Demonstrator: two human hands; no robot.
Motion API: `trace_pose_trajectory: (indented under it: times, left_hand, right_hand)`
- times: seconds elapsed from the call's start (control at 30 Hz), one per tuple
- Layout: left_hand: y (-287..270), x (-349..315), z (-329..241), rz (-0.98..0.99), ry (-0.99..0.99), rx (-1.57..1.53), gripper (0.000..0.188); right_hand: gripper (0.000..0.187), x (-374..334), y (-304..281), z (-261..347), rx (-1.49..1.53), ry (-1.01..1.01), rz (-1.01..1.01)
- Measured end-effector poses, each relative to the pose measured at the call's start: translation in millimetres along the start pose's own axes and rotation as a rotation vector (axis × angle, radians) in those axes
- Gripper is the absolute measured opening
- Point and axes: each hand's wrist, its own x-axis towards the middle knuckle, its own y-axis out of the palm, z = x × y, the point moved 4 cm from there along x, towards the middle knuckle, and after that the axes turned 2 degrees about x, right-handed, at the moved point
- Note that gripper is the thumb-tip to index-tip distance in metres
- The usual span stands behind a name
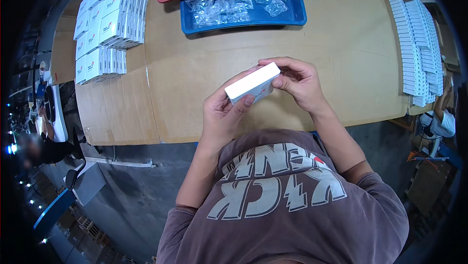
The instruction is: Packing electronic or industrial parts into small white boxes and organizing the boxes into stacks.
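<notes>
Cardboard covered the surface (195,69). Both hands held one small white box (252,83) above it: left hand (225,112) fingers gripped its lower end, right hand (298,82) fingers pinched the upper end. It looked light, stiff and crushable, probably best held by its edges. Stacked white boxes (109,25) lay beyond the left fingers, and a blue tray (243,17) beyond both hands.

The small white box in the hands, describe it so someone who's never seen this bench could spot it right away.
Start at the cardboard-covered table, then come to its near edge, where the left hand and right hand meet. The small white box is pinched between them, tilted. Unlike the stacked white boxes at the table's left, it is single and lifted off the surface.
</notes>
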Motion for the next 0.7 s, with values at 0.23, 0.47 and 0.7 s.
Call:
trace_pose_trajectory:
  times: [0.23, 0.47, 0.7]
  left_hand:
    - [-2, 1, -2, -0.009, 0.011, 0.024, 0.046]
    - [-18, -1, 12, -0.185, 0.086, -0.203, 0.052]
    - [-23, 3, -12, -0.094, 0.113, 0.15, 0.056]
  right_hand:
    - [0.046, 6, 1, -2, 0.086, 0.001, 0.021]
    - [0.036, 2, 8, -10, -0.066, 0.029, 0.135]
    - [0.035, 10, 7, 11, -0.137, -0.135, 0.126]
